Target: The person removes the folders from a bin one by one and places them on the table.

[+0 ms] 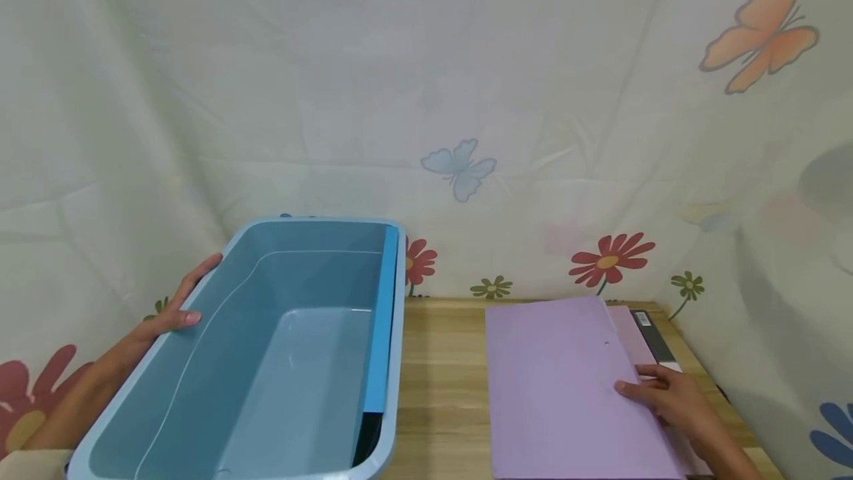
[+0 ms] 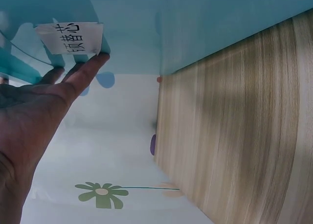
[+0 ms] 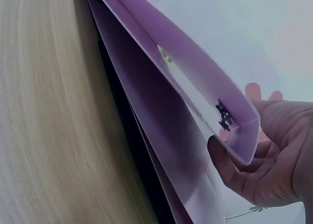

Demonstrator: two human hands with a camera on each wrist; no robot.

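Note:
My left hand (image 1: pixel 175 315) grips the left rim of a blue plastic bin (image 1: pixel 313 391); its thumb lies over the rim. In the left wrist view, the fingers reach along the bin's outer wall (image 2: pixel 129 33), beside a white paper label (image 2: pixel 73 37). Upright along the bin's right inner wall stands a bright blue folder (image 1: pixel 381 324) with a black part at its near end. To the right, my right hand (image 1: pixel 680 398) pinches the edge of a purple file folder (image 1: pixel 560 391). The right wrist view shows that folder's spine side lifted, with a dark metal clip (image 3: pixel 224 115) inside.
Under the purple folder lie a pinkish folder (image 1: pixel 631 335) and a black one with a white label (image 1: pixel 653 335). They rest on a wood-grain table (image 1: pixel 443 391). A white curtain (image 1: pixel 360 80) printed with flowers and butterflies hangs behind and at the sides.

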